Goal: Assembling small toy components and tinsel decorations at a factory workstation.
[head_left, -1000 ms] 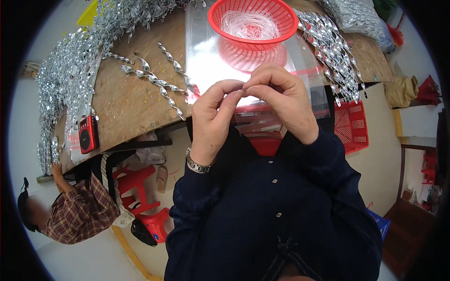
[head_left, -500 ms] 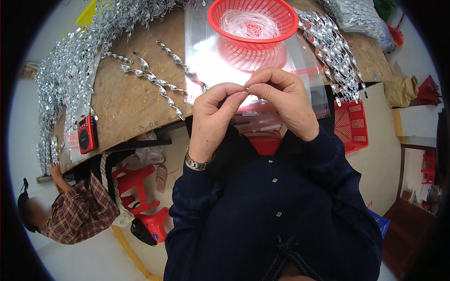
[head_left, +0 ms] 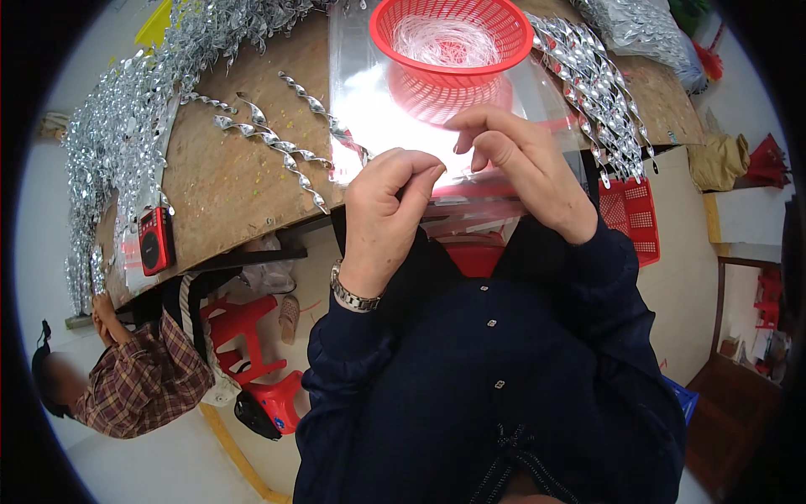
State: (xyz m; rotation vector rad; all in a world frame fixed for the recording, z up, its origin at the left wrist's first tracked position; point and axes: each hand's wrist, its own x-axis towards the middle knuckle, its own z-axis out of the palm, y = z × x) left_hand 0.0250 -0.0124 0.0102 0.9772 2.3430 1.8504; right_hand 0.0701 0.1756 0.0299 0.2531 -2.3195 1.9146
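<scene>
My left hand (head_left: 388, 217) is closed in a pinch, thumb against index finger, over the near edge of the table. What it holds, if anything, is too fine to make out. To its right, my right hand (head_left: 531, 172) has its thumb and index finger apart, with nothing visible between them. Beyond both hands a red plastic basket (head_left: 453, 77) stands on shiny clear plastic sheeting (head_left: 361, 92); inside lies a coil of thin clear thread (head_left: 443, 40). Several twisted silver strips (head_left: 273, 139) lie on the brown tabletop to the left of my left hand.
Silver twisted strips (head_left: 600, 92) hang over the table edge at right, above a red crate (head_left: 630, 220). A red radio (head_left: 156, 242) stands at the left edge near heaped silver garlands (head_left: 117, 126). A person in a plaid shirt (head_left: 151, 378) works at lower left, by red stools (head_left: 252, 336).
My hands have parted: the right hand has drawn away to the right and its fingers have opened. My left hand keeps its pinch, nearly in place.
</scene>
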